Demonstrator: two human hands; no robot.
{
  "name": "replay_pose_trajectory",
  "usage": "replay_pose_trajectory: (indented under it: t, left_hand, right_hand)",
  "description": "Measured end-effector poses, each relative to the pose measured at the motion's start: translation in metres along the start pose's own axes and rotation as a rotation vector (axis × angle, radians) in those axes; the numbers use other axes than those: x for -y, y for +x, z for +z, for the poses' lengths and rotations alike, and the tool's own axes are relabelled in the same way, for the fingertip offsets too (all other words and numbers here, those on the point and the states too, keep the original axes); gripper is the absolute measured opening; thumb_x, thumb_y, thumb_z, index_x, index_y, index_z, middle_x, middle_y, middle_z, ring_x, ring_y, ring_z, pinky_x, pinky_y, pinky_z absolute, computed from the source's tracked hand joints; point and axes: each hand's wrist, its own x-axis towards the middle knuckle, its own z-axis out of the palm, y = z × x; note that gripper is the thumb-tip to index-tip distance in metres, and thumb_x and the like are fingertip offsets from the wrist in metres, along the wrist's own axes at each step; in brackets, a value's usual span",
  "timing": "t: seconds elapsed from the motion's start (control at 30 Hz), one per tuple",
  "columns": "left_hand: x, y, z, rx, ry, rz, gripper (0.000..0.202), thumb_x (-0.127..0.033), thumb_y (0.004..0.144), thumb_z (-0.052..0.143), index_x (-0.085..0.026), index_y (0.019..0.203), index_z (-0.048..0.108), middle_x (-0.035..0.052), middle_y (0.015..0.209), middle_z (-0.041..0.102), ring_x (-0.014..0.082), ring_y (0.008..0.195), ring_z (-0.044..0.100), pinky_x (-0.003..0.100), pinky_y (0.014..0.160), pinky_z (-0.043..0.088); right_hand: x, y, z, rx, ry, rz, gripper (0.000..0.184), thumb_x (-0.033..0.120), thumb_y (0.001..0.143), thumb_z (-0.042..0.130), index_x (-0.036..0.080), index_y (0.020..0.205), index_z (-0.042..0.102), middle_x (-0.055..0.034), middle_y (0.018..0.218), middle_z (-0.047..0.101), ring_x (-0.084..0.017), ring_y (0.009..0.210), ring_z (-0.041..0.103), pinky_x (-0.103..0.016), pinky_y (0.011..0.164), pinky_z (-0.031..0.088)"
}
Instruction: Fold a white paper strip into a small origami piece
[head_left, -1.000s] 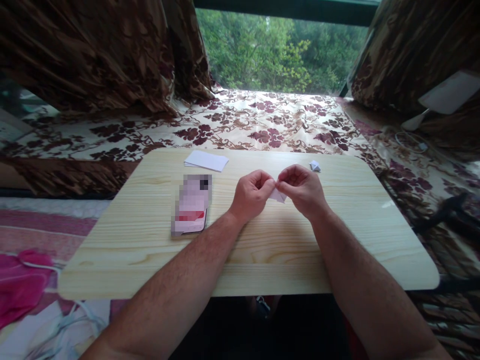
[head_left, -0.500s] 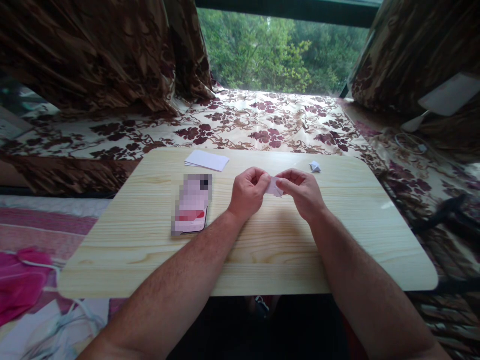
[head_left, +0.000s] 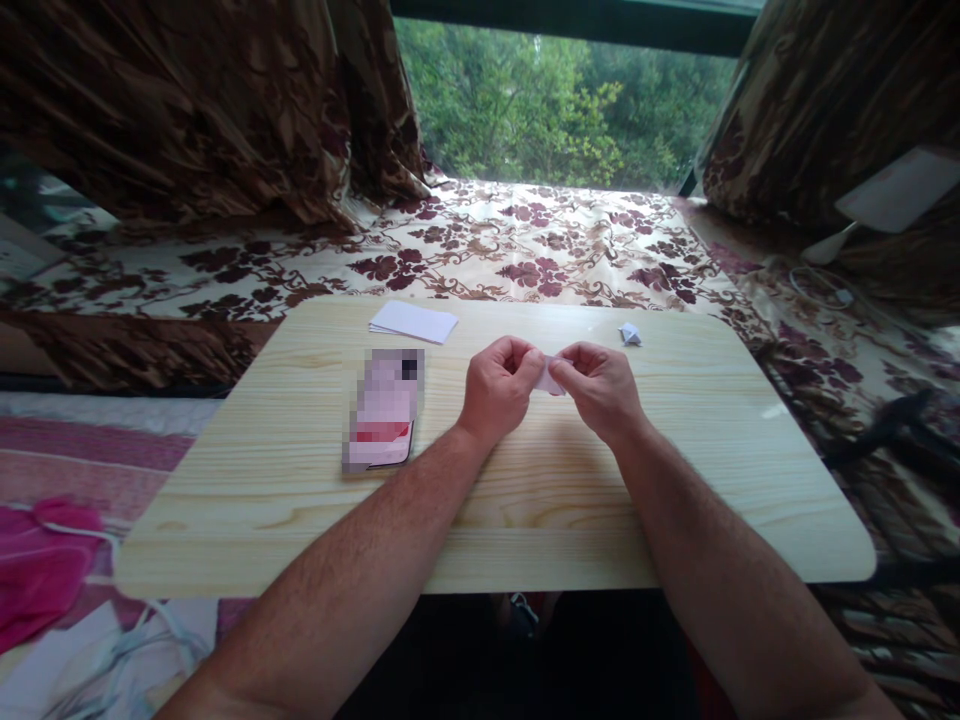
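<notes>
To the right of the phone [head_left: 384, 405], well apart from it, a small white paper [head_left: 553, 376] sits between the fingers of both hands. Left hand [head_left: 501, 382] is on the paper's phone side, its thumb and forefinger pinched on that end; right hand [head_left: 602, 385] is on the side away from the phone, fingers clamped on the other end, thumb on top. Neither hand is nearer: both touch the paper. So much of it is covered that its long axis cannot be told; only a short span and a lower edge show between the thumbs. Beyond the phone's far end lie white sheets [head_left: 414, 321]; farther right of the phone, past the right hand, a folded paper piece [head_left: 630, 335] rests on the worktop [head_left: 300, 535].
</notes>
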Motion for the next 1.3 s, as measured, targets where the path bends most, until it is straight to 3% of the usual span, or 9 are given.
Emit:
replay_pose_trajectory:
  t: [0.3,0.53,0.7,0.87,1.3]
  left_hand:
    - [0.0019,-0.0008,0.0009,-0.055,0.023,0.029,0.025,-0.040,0.084,0.067,-0.017,0.075,0.062,-0.0023,0.062,0.054,0.0093,0.054,0.044,0.022,0.051,0.035]
    - [0.0021,-0.0025,0.0012,-0.111,0.103,0.070,0.025,-0.042,0.085,0.065,-0.018,0.078,0.063,-0.0021,0.064,0.056,0.0102,0.056,0.046,0.023,0.053,0.037]
    - [-0.0027,-0.0063,0.0029,-0.148,0.150,0.097,0.024,-0.041,0.086,0.064,-0.018,0.078,0.063,-0.0025,0.064,0.057,0.0105,0.057,0.049,0.023,0.055,0.040]
    - [-0.0018,-0.0042,0.0027,-0.129,0.090,0.063,0.025,-0.042,0.085,0.066,-0.018,0.077,0.063,-0.0025,0.063,0.055,0.0097,0.055,0.046,0.023,0.051,0.037]
    - [0.0000,0.0014,-0.0002,-0.035,-0.081,-0.049,0.026,-0.041,0.080,0.072,-0.017,0.074,0.063,-0.0023,0.057,0.058,0.0099,0.052,0.051,0.022,0.049,0.040]
  right_hand:
    - [0.0020,0.0008,0.0012,0.049,0.140,0.080,0.013,0.027,0.073,0.073,0.016,0.072,0.066,0.0013,0.058,0.063,-0.012,0.053,0.058,-0.024,0.052,0.048]
    - [0.0055,-0.0023,0.0010,0.083,0.050,0.072,0.014,0.027,0.072,0.074,0.016,0.071,0.065,0.0013,0.057,0.064,-0.011,0.052,0.057,-0.023,0.050,0.045]
    - [0.0057,-0.0029,0.0022,0.061,0.037,0.061,0.023,0.037,0.077,0.074,0.016,0.071,0.065,0.0000,0.059,0.064,-0.012,0.054,0.059,-0.024,0.051,0.048]
    - [0.0063,-0.0021,0.0022,0.036,0.084,0.065,0.028,0.043,0.077,0.074,0.016,0.071,0.067,0.0001,0.063,0.064,-0.012,0.057,0.059,-0.026,0.055,0.056]
    - [0.0064,-0.0010,-0.0021,0.094,0.117,0.023,0.025,0.041,0.078,0.074,0.017,0.073,0.067,0.0000,0.065,0.066,-0.012,0.059,0.059,-0.026,0.057,0.056]
